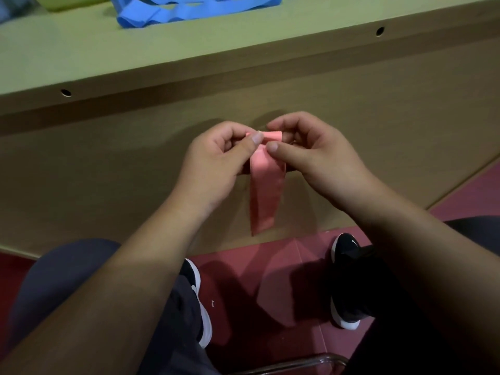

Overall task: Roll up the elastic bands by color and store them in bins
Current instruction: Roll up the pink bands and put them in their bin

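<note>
A pink elastic band (266, 190) hangs in the air in front of the desk's wooden front panel, below the desk top. Its upper end is rolled into a small coil between my hands. My left hand (216, 161) pinches the coil's left side with thumb and curled fingers. My right hand (319, 155) pinches its right side, thumb on the front. The loose tail dangles down toward the floor. Blue elastic bands (173, 9) lie in a loose tangle on the desk top at the far edge of view.
The desk top (81, 50) runs across the upper part of the view, with a yellow-green bin (65, 0) at the top left corner. Below are my knees, two black shoes (349, 280) on a red floor, and a chair's metal rim (311, 359).
</note>
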`<state>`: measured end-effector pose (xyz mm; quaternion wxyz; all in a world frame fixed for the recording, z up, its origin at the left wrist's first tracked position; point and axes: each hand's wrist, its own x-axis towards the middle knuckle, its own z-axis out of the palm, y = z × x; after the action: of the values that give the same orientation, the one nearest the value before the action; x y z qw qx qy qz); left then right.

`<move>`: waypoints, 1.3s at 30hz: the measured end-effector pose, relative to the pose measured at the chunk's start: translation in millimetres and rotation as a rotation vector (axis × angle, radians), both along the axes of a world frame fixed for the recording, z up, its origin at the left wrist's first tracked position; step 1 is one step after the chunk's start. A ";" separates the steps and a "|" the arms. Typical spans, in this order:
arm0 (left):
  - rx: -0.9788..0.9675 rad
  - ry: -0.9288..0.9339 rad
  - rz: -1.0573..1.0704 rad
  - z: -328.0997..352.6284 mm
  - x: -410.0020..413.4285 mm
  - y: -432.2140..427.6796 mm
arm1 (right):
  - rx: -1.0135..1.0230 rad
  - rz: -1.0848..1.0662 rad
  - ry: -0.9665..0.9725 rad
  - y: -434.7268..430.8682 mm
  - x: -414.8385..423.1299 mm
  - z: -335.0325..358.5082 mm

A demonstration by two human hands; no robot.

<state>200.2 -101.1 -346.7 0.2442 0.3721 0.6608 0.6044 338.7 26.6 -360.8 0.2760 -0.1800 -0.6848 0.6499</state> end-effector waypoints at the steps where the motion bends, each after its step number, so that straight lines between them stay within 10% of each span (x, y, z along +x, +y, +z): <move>1: -0.004 -0.003 0.002 0.8 1.2 0.9 | 0.021 -0.011 0.011 0.3 0.9 0.5; 24: 0.080 0.044 -0.068 32.1 56.5 52.2 | 0.211 -0.301 0.156 34.4 51.6 23.1; 39: 0.170 0.681 -0.055 100.9 99.8 142.7 | 0.033 -0.525 0.336 86.5 96.4 51.9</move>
<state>300.0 41.5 -245.8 -0.0059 0.5888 0.6414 0.4918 435.1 113.2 -308.8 0.5468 -0.2363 -0.5702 0.5657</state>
